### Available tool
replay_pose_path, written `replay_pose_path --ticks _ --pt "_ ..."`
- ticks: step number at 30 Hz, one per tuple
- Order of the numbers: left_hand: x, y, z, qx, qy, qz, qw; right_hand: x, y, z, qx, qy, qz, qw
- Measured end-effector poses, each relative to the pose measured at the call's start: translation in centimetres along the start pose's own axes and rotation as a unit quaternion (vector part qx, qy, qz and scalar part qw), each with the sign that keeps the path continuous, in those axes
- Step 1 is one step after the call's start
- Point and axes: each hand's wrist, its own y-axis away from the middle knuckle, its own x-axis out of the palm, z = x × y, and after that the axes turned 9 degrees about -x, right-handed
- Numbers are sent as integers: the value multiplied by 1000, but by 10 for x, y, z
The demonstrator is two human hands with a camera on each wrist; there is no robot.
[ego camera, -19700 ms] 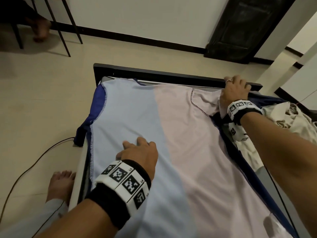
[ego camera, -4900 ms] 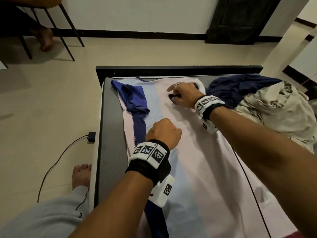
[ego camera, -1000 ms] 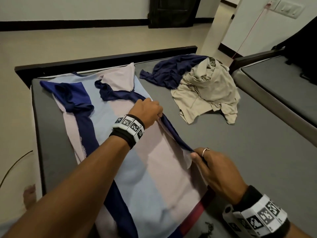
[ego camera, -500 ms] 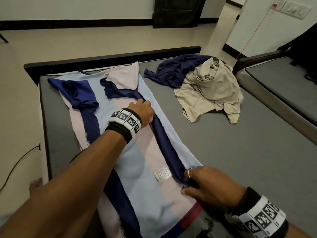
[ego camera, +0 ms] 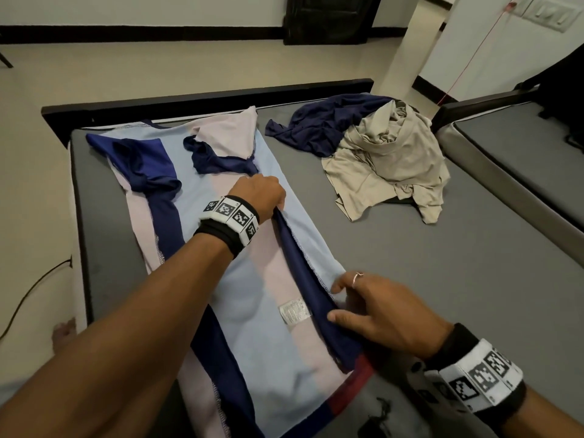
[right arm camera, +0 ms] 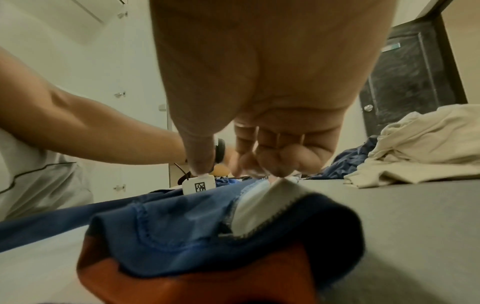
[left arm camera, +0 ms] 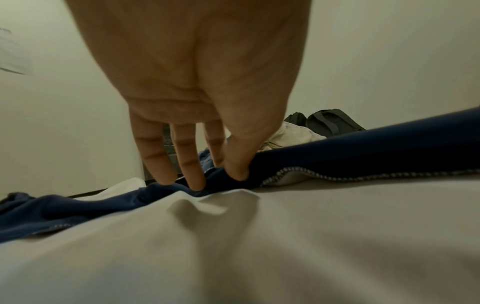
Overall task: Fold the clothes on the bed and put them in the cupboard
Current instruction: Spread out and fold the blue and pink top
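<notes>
The left hand presses down on the folded navy side strip of the striped shirt; in the left wrist view its straight fingertips dig into the navy fabric, holding it flat without curling round it. Nearer the hem, the right hand has its thumb stretched along the navy fold and its fingers bent onto the pale blue flap. The right wrist view is blurred there, but the fingertips seem to pinch the stitched edge of that flap.

The shirt lies inside out, lengthwise along the left part of the grey mattress, both long sides folded in toward the middle. Its bands are pale blue, pale pink and navy, with a red patch at the hem by the right wrist. A white care label shows just left of the right thumb. The two navy sleeves are tucked inward near the far end.

Well apart from it, toward the far right of the mattress, a crumpled beige garment lies partly over a crumpled navy garment. A dark bed frame borders the far edge. A second mattress stands alongside on the right, and a black cable trails over the floor on the left.
</notes>
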Motion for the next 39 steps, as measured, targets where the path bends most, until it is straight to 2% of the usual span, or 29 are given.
replay_pose_path --ticks 3,7,10,13,16,18,20,23,26,28,30,32,35,39 --pt "-3 -1 1 10 -11 -3 1000 15 -4 -2 -13 20 45 999" --pt "-2 -3 7 -12 43 -17 999 20 3 -10 12 8 15 1000" --pt "-2 -3 9 -63 79 -16 995 18 17 -24 26 -1 -6 1000" --pt "-4 -4 2 -127 92 10 988 15 34 -41 38 -53 24 998" --pt "3 -7 -4 -207 151 31 966 19 45 -47 37 -72 43 996" --pt "8 -6 -8 -242 194 42 950 25 48 -49 30 -79 1 996" --pt "11 -4 -12 -249 212 57 943 31 48 -50 33 -97 -56 993" --pt "13 -1 -15 -255 241 72 934 38 50 -45 23 -65 -96 993" --pt "11 3 -14 -263 323 98 904 38 55 -36 31 -82 -120 989" --pt "11 6 -13 -271 385 117 874 36 59 -34 29 -101 -120 987" --pt "10 10 -13 -279 416 120 857 35 62 -33 -4 -104 -81 991" --pt "10 12 -12 -277 419 112 857 36 66 -31 -53 -90 -54 993" --pt "9 14 -10 -255 398 101 875 37 68 -29 -92 -55 -67 992" --pt "8 16 -7 -238 373 97 891 39 69 -23 -52 -62 -109 991"
